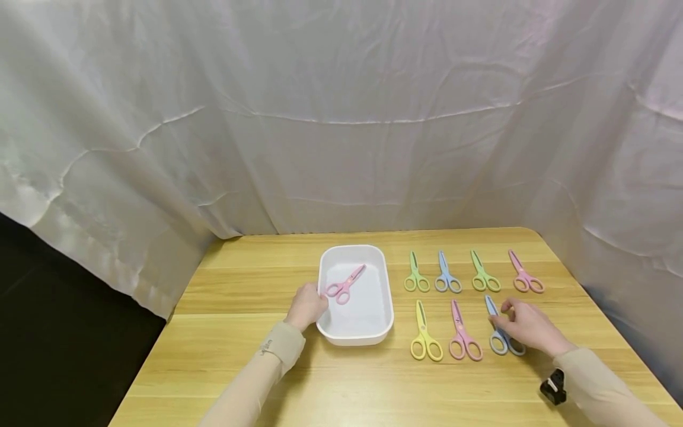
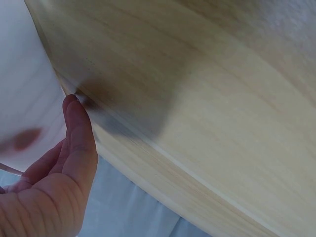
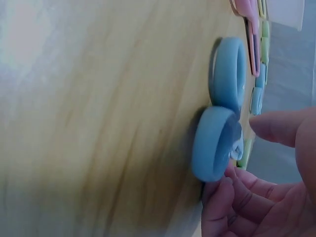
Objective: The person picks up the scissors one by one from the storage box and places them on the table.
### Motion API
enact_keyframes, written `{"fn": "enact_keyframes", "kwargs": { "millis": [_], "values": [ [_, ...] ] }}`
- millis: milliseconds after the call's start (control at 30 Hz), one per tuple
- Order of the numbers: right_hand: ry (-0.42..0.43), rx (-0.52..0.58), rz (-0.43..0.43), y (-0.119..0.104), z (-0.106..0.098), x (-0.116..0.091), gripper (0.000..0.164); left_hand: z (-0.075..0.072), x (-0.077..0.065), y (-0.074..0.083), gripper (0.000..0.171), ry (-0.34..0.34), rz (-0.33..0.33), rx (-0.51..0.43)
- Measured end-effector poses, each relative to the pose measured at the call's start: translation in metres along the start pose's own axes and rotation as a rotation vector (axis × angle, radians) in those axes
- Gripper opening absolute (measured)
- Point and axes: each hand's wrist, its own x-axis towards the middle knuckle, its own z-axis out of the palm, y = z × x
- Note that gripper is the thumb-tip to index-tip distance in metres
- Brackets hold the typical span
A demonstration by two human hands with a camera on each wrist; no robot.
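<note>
My left hand (image 1: 308, 307) holds the left rim of a white tray (image 1: 354, 341), thumb at the rim. In the left wrist view its fingers (image 2: 79, 128) lie along the tray's outer wall. Inside the tray sits one pair of pink scissors (image 1: 349, 282). My right hand (image 1: 528, 325) is at the blue scissors (image 1: 491, 305) in the front row, covering part of them in the head view. From the right wrist, the thumb (image 3: 276, 127) stands apart from the fingers, which are beside the scissors' blue finger loops (image 3: 205, 153).
Yellow scissors (image 1: 423, 332) and pink scissors (image 1: 459, 325) lie left of the blue pair. A back row holds green (image 1: 414, 270), blue (image 1: 444, 270), green (image 1: 478, 267) and pink scissors (image 1: 519, 267). A grey curtain (image 1: 352, 148) hangs behind the wooden table (image 1: 245, 356).
</note>
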Motion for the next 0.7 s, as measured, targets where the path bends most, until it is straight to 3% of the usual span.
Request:
{"fn": "enact_keyframes", "kwargs": {
  "millis": [467, 700],
  "values": [
    [-0.085, -0.012, 0.022, 0.005, 0.0, 0.007, 0.036, 0.005, 0.0, -0.005, 0.032, -0.001, 0.009, -0.025],
    [-0.079, -0.022, 0.008, 0.006, 0.001, 0.012, 0.036, 0.003, 0.002, -0.005, 0.032, 0.001, 0.005, -0.024]
  ]
}}
